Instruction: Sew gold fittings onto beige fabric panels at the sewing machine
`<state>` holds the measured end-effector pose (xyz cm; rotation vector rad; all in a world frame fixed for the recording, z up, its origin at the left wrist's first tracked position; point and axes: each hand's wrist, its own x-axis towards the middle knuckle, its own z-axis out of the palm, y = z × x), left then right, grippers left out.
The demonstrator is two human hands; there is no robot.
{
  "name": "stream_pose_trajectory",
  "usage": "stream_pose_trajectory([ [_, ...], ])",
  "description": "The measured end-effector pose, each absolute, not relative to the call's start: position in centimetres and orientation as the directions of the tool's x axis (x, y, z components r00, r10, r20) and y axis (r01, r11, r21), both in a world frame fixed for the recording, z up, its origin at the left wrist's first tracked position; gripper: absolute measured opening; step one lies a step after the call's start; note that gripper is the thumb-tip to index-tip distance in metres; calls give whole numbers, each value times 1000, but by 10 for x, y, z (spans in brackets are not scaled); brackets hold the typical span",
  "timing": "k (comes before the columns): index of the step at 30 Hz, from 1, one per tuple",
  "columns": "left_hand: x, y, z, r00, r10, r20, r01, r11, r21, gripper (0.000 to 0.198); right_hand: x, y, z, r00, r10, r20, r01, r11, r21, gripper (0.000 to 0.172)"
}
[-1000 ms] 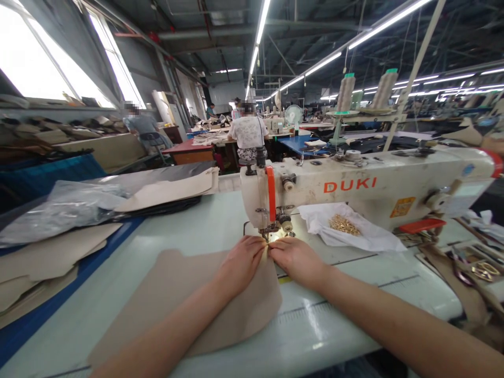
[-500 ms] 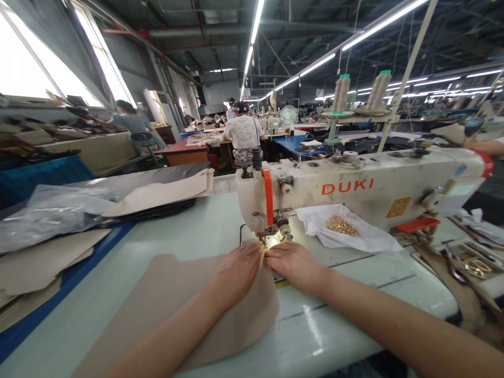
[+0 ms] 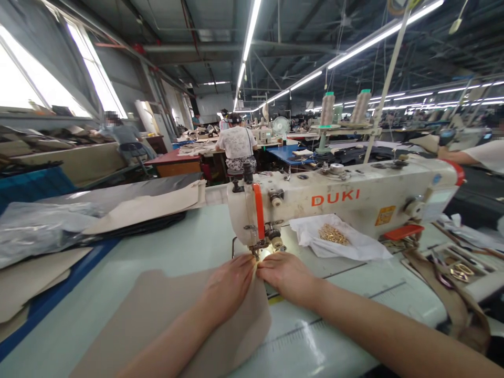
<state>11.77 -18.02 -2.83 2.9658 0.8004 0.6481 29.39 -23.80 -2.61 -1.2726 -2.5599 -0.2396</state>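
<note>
A large beige material panel (image 3: 165, 310) lies flat on the sewing table and runs up to the needle area of a white sewing machine (image 3: 338, 197) lettered DUKI. My left hand (image 3: 230, 286) rests on the panel, its fingers closed on the edge just before the presser foot. From the other side, my right hand (image 3: 289, 275) pinches the same edge, fingertips almost touching those of the left. The machine's small lamp lights this spot. My fingers hide the needle tip and the exact grip on the material.
Behind the right hand, a white plastic bag (image 3: 309, 239) holds small gold metal pieces (image 3: 334, 234). More beige panels (image 3: 145, 210) are stacked at left beside clear plastic (image 3: 43, 231). At right sits a tray (image 3: 476, 270) with gold rings. Co-workers sit farther off.
The view has tilted, so the machine and table appear lower and slightly left. Both hands keep their place at the presser foot; any shift of the panel is too small to make out.
</note>
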Motion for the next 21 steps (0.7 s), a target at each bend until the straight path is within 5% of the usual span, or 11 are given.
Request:
stream_pose_trajectory([
  [21, 119, -180, -30, 776, 541, 324, 540, -836, 100, 30, 294, -237, -30, -561, 756, 339, 801, 599, -11, 8],
])
